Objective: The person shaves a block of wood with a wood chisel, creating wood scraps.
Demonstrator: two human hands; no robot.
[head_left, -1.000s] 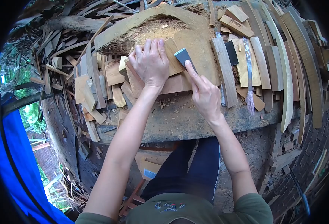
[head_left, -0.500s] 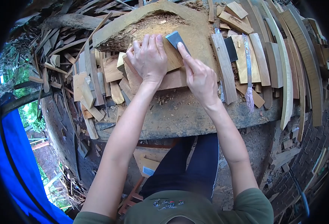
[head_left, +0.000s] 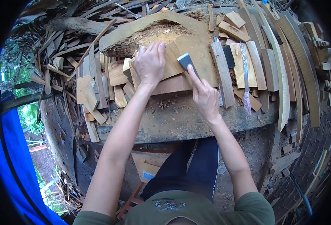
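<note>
My left hand (head_left: 150, 65) is closed over the upper left side of a wooden block (head_left: 171, 62), its fingers curled round the far edge. The block rests on another thick wooden piece (head_left: 173, 84) on the bench. My right hand (head_left: 205, 99) is closed around a wide chisel (head_left: 189, 65), the index finger stretched along its dark flat face. The blade's bright edge points up and left, near the block's right side. My palm hides the rear end of the chisel.
The worktable (head_left: 165, 123) carries wood chips along its front. A hollowed, raised slab (head_left: 197, 32) stands behind the block. Wood offcuts (head_left: 118, 73) lie to the left, and long curved strips (head_left: 281, 82) to the right. A metal strip with a cloth-wrapped end (head_left: 246, 101) lies at right.
My right hand and the chisel have shifted right and down, away from the block's middle. My left hand still grips the block, and the whole view has moved slightly.
</note>
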